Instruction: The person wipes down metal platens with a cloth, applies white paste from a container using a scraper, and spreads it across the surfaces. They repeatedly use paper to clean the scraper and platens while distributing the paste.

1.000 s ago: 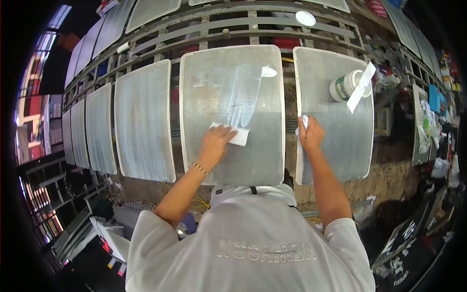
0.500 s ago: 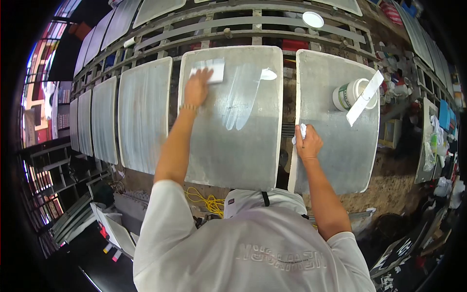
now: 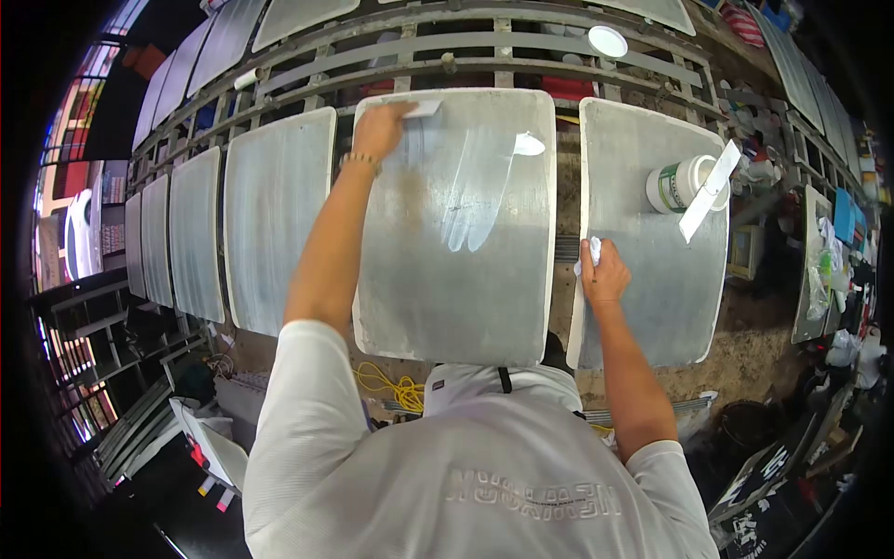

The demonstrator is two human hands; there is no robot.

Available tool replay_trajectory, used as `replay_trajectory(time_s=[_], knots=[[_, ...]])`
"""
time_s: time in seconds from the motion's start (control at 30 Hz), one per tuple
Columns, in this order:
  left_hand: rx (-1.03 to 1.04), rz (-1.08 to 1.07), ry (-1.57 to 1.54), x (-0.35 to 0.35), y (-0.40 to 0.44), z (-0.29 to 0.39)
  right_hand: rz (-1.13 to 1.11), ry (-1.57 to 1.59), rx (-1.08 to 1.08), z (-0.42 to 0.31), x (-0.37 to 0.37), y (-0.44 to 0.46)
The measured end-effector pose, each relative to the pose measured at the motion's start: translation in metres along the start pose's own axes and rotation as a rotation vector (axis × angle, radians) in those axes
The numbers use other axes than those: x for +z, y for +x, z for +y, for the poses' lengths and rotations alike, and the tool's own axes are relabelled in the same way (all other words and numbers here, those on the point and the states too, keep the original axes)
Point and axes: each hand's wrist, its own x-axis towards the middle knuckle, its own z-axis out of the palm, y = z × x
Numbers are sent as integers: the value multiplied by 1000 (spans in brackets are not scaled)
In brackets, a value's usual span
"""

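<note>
My left hand (image 3: 379, 130) grips a flat white scraper (image 3: 426, 109) at the upper left corner of a grey rectangular panel (image 3: 456, 298). The scraper's blade appears tilted, nearly edge-on. White streaks (image 3: 454, 228) and a thicker white blob (image 3: 529, 144) of paste lie on this panel's upper half. My right hand (image 3: 607, 273) is closed round a crumpled white cloth or paper (image 3: 594, 252), resting by the left edge of the neighbouring panel (image 3: 643, 326). On that panel is a white bucket (image 3: 666, 189) with a green label; a flat white strip (image 3: 712, 191) leans across its mouth.
More panels (image 3: 279, 224) with whitish streaks stand in a row to the left. Behind runs a rack of metal bars (image 3: 559, 42) with a round white lid (image 3: 608, 41) on it. Yellow cord (image 3: 396, 387) lies below, and cluttered goods (image 3: 838, 252) fill the right side.
My left hand has moved up toward the panel's top edge, and the scraper has turned from flat-facing to nearly edge-on. My right hand keeps its place by the right panel's edge.
</note>
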Motion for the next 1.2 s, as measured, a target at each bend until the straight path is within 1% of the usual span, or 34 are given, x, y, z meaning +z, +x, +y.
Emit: replay_trajectory(time_s=[0.03, 0.1, 0.17, 0.2, 0.27, 0.33, 0.4, 0.43, 0.5, 0.57, 0.6, 0.67, 0.7, 0.73, 0.77, 0.8, 0.83, 0.9, 0.93, 0.97, 1.03, 1.07, 1.1, 1.17, 1.2], knots=[[-55, -64, 32, 2, 7, 2, 10, 5, -4, -1, 0, -1], [-84, -66, 33, 10, -6, 4, 23, 10, -5, -2, 2, 2], [49, -1, -28, 15, -45, 6, 21, -10, 2, -4, 1, 3], [-19, -113, -25, 12, -70, 12, 17, -10, 2, -3, 2, 4], [58, -96, -24, 15, -142, 22, 3, -24, 15, -2, 3, 3], [15, -139, 20, 6, -221, 50, 10, -4, 14, -4, 2, 2], [18, -108, 4, -2, -302, 78, 27, 12, 11, -6, 0, 5], [-9, -138, -5, -9, -335, 93, 19, 26, 26, -8, -2, 6], [-31, -164, -18, -24, -369, 110, 17, 36, 39, -8, -6, 4], [-38, -276, -147, -47, -384, 115, -32, 34, 69, -10, -8, 6], [-96, -169, -318, -46, -384, 107, -37, 36, 63, -9, -8, 6], [-617, -163, -740, -64, -361, 101, -118, 322, 62, 4, -13, 15], [-771, -58, -1011, -60, -350, 88, -119, 322, 59, 6, -16, 13], [-832, 94, -1449, -83, -324, 109, -64, 505, 158, 8, -20, 12], [-809, 97, -1655, -81, -314, 101, -8, 687, 258, 8, -25, 12], [-806, 77, -1744, -83, -308, 100, -15, 803, 257, 3, -34, 7], [-798, 55, -1836, -84, -303, 102, -11, 804, 247, 1, -38, 1], [-801, 70, -1848, -75, -304, 107, -47, 810, 253, -1, -47, -19], [-806, 86, -1858, -68, -300, 111, -104, 850, 327, -5, -52, -30], [-787, 80, -1869, -62, -298, 116, -166, 863, 334, 3, -51, -40], [-654, -49, -1140, -51, -305, 128, -190, 966, 419, 6, -55, -57], [-522, -124, -801, -48, -309, 132, -195, 1033, 396, 5, -64, -63], [-266, 0, -672, -44, -314, 146, -141, 1072, 339, 13, -61, -68], [-45, 92, -283, -15, -328, 152, -148, 1073, 391, 27, -76, -65], [-26, 92, -283, -12, -333, 164, -128, 1076, 393, 37, -85, -59]])
